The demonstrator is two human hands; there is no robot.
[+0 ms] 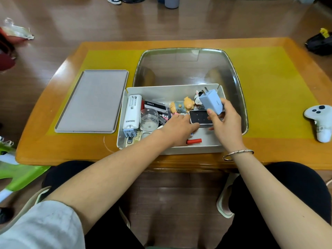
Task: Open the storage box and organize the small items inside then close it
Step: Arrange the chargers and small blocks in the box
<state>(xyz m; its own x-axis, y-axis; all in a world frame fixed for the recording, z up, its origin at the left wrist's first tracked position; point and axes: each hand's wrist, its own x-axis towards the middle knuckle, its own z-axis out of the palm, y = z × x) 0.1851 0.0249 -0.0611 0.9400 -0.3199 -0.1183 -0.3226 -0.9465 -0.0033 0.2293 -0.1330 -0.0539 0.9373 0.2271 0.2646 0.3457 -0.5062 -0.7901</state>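
The white storage box [125,97] stands open on the table, full of small items. Its grey lid [93,101] lies flat to the left. My right hand [225,123] grips a pale blue plug charger [212,103], lifted above the box's right end. My left hand [177,127] reaches into the box and touches a small dark-screened device [199,117]. Also inside: a white power bank [132,112], a clear dome [148,118], a black BENTE box [155,105], small animal figurines [183,105] and a red stick [195,141].
A large clear plastic cover [188,69] sits behind and around the box. A white game controller [319,121] lies at the table's right. A yellow mat [269,83] covers the tabletop. A green stool [19,175] stands at lower left.
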